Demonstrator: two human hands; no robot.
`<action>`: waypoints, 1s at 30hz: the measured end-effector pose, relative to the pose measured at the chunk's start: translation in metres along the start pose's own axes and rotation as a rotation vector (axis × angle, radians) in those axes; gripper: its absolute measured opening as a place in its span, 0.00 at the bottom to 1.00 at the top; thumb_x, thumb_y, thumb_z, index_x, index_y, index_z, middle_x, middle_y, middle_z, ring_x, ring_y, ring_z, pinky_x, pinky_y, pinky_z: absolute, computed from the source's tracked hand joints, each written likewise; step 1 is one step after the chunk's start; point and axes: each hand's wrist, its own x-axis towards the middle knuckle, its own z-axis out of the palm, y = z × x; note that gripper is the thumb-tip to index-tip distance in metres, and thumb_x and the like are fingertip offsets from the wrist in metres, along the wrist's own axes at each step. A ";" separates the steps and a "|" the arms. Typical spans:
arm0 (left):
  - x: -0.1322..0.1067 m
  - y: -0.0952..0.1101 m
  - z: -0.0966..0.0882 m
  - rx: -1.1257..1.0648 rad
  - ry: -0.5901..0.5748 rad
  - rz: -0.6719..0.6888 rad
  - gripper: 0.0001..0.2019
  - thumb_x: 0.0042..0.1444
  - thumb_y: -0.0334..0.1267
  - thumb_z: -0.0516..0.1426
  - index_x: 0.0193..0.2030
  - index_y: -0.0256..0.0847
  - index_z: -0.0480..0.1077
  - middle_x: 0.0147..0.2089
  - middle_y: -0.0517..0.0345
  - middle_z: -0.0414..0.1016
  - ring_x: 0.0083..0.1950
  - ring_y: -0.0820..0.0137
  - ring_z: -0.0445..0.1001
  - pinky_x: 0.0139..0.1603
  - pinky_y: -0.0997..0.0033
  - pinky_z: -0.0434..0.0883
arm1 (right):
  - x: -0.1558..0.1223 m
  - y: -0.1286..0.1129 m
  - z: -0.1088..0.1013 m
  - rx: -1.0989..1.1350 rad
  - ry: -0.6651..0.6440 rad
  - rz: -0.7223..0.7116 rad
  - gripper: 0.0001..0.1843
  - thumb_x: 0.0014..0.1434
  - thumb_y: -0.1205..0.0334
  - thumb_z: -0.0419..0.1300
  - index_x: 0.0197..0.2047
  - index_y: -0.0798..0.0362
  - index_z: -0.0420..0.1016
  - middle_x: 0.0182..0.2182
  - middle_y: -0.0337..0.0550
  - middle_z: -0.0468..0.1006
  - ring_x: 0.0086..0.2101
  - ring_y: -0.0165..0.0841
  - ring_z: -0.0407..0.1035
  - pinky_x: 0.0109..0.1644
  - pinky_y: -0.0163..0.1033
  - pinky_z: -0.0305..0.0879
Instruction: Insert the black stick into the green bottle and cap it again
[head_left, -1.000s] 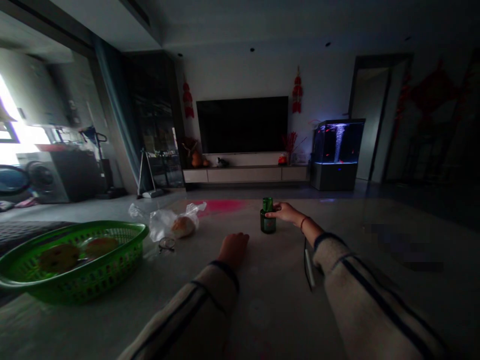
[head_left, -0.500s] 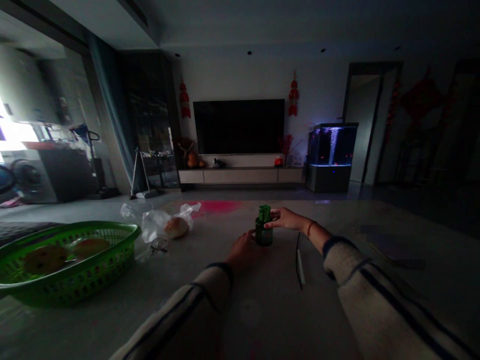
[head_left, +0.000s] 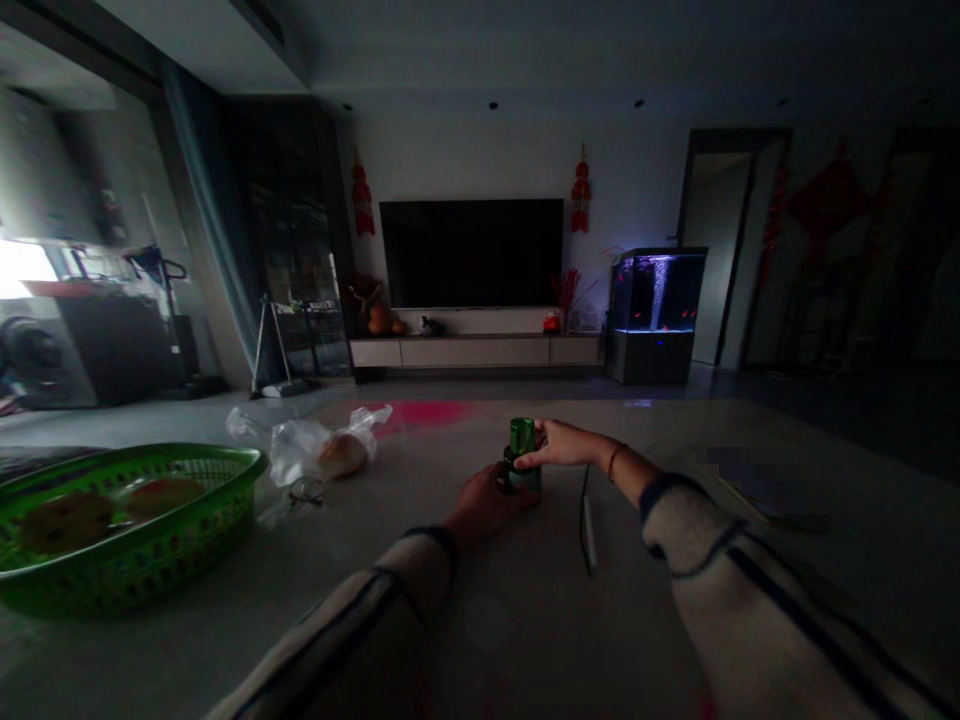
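Note:
A small dark green bottle (head_left: 529, 481) with a shiny green cap (head_left: 522, 435) stands upright on the table in front of me. My left hand (head_left: 486, 497) is closed round the lower part of the bottle from the left and near side. With my right hand (head_left: 564, 443) I grip the bottle's upper part just below the cap, thumb on the near side. Its other fingers are partly hidden behind the bottle. Dim light makes the bottle's label hard to make out.
To the left sit a green plastic basket (head_left: 202, 540) with round food inside, a clear plastic bag (head_left: 289, 445) with a bread roll (head_left: 343, 455), and eyeglasses (head_left: 306, 491). A thin white stick (head_left: 590, 535) with a dark strip lies right of the bottle. Flat items (head_left: 757, 490) lie farther right.
My left hand has closed further round the bottle's base. My right hand has come slightly lower, its fingers now gripping the bottle below the cap. The view has shifted a little to the right.

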 end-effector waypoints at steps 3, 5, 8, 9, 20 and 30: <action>-0.002 0.002 -0.002 -0.045 -0.021 0.008 0.30 0.37 0.56 0.60 0.45 0.40 0.67 0.39 0.55 0.75 0.37 0.65 0.73 0.34 0.71 0.67 | -0.008 -0.014 -0.006 0.116 -0.055 0.065 0.42 0.37 0.52 0.69 0.55 0.56 0.62 0.45 0.51 0.73 0.44 0.37 0.68 0.45 0.37 0.65; -0.002 0.002 -0.002 -0.056 -0.031 0.000 0.32 0.36 0.57 0.60 0.46 0.40 0.67 0.38 0.54 0.75 0.37 0.65 0.73 0.33 0.70 0.67 | -0.016 -0.025 -0.013 0.192 -0.031 0.101 0.46 0.43 0.49 0.65 0.61 0.56 0.52 0.52 0.55 0.67 0.50 0.37 0.64 0.50 0.39 0.62; -0.002 0.001 -0.002 -0.062 -0.045 -0.008 0.33 0.35 0.59 0.60 0.46 0.39 0.67 0.39 0.52 0.75 0.38 0.64 0.73 0.34 0.70 0.67 | -0.028 -0.039 -0.027 0.282 -0.068 0.163 0.42 0.51 0.48 0.58 0.63 0.56 0.46 0.49 0.53 0.70 0.49 0.36 0.65 0.52 0.42 0.60; -0.001 0.000 -0.002 -0.066 -0.051 -0.010 0.33 0.35 0.59 0.60 0.46 0.39 0.67 0.40 0.52 0.74 0.38 0.64 0.73 0.34 0.70 0.67 | -0.032 -0.041 -0.032 0.305 -0.082 0.180 0.40 0.53 0.49 0.57 0.63 0.56 0.46 0.45 0.51 0.74 0.47 0.35 0.67 0.51 0.42 0.60; -0.001 0.001 -0.003 -0.056 -0.064 -0.010 0.33 0.36 0.57 0.60 0.47 0.38 0.66 0.43 0.50 0.74 0.40 0.63 0.73 0.36 0.69 0.67 | -0.035 -0.038 -0.051 0.227 -0.036 0.265 0.26 0.58 0.50 0.52 0.55 0.56 0.59 0.25 0.41 0.77 0.25 0.28 0.70 0.31 0.34 0.67; -0.004 0.001 -0.002 -0.035 -0.051 0.040 0.33 0.38 0.57 0.59 0.49 0.39 0.65 0.43 0.51 0.73 0.40 0.64 0.72 0.37 0.68 0.67 | -0.042 -0.039 -0.049 0.260 -0.257 0.199 0.33 0.58 0.51 0.51 0.62 0.57 0.49 0.35 0.48 0.78 0.39 0.33 0.72 0.42 0.38 0.65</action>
